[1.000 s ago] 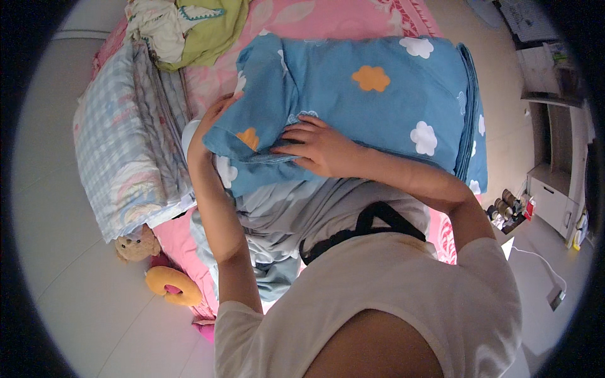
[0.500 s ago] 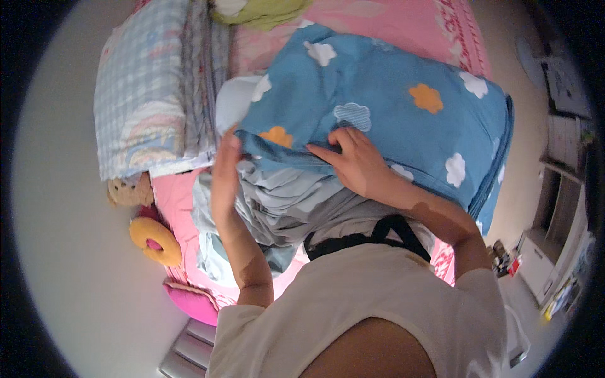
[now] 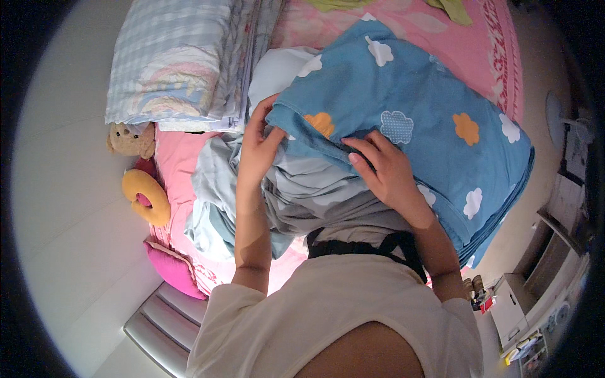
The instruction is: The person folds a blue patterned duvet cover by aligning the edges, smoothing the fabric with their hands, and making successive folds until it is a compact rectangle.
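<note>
A folded blue blanket [image 3: 428, 107] with white and orange cloud shapes lies in layers on the bed in front of me. My left hand [image 3: 258, 150] is closed round its left corner, thumb on the near side and fingers behind. Along the near edge, my right hand [image 3: 386, 170] has its fingers bent over the fold, with cloth between thumb and forefinger. Beneath the blanket and nearer my body is a rumpled pale grey-blue cloth [image 3: 296, 179]. Some fingertips of both hands are hidden by fabric.
At the upper left sits a stack of folded checked bedding [image 3: 170, 57]. A teddy bear [image 3: 132, 140], a yellow ring-shaped cushion [image 3: 146, 196] and a magenta pillow [image 3: 173, 269] lie by the wall. The bed has a pink sheet [image 3: 403, 19]; a cabinet [image 3: 509, 309] stands right.
My left hand has gone from upright, loosely held fingers beside the blanket corner to closing round it. My right hand stays at the near edge. The whole view has turned somewhat.
</note>
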A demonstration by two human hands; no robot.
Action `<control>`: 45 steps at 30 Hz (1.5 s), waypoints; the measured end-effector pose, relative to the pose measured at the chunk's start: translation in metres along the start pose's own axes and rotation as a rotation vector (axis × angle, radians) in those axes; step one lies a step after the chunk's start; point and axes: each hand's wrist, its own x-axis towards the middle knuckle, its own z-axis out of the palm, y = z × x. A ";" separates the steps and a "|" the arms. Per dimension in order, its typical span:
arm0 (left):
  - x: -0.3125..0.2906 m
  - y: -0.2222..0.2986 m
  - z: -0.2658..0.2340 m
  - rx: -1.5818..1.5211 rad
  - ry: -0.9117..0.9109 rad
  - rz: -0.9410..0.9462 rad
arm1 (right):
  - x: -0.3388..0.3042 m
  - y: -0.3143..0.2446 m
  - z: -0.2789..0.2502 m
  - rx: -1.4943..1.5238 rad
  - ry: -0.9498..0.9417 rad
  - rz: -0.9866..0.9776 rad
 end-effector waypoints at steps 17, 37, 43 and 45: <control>0.120 0.052 0.032 1.074 -0.702 0.600 | 0.004 0.013 0.007 -0.010 0.124 -0.019; 0.031 0.021 -0.032 0.482 -0.008 0.264 | 0.003 0.008 -0.004 -0.193 0.130 -0.036; 0.028 0.020 -0.022 0.419 0.049 0.372 | -0.019 -0.010 -0.012 -0.175 0.139 -0.044; 0.028 0.024 -0.014 0.364 0.056 0.378 | -0.022 -0.005 -0.001 -0.209 0.041 -0.013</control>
